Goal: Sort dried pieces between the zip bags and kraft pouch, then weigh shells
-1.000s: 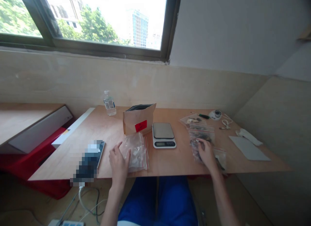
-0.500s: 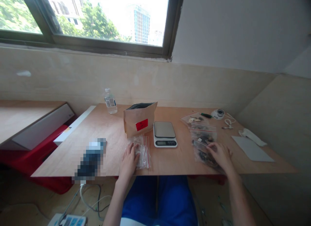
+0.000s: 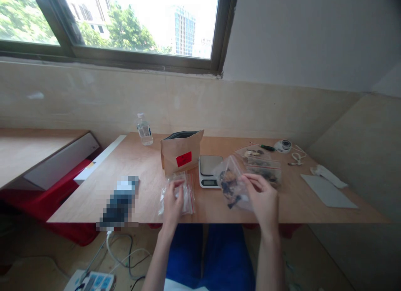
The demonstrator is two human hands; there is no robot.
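Fingers: right hand pinches a zip bag of dark dried pieces, held up by the digital scale's right front; left hand half-curled at clear zip bags, can't tell if gripping. Risks, by size: table front edge is near the bag, so a weak pinch could lose it overboard; tall kraft pouch could tip if bumped; scale could get shoved if the bag swings left; bag seal unreadable, spills if open. Room: biggest bare patch left of pouch, smaller strip between filled zip bags and white sheet, tightest between pouch and scale.
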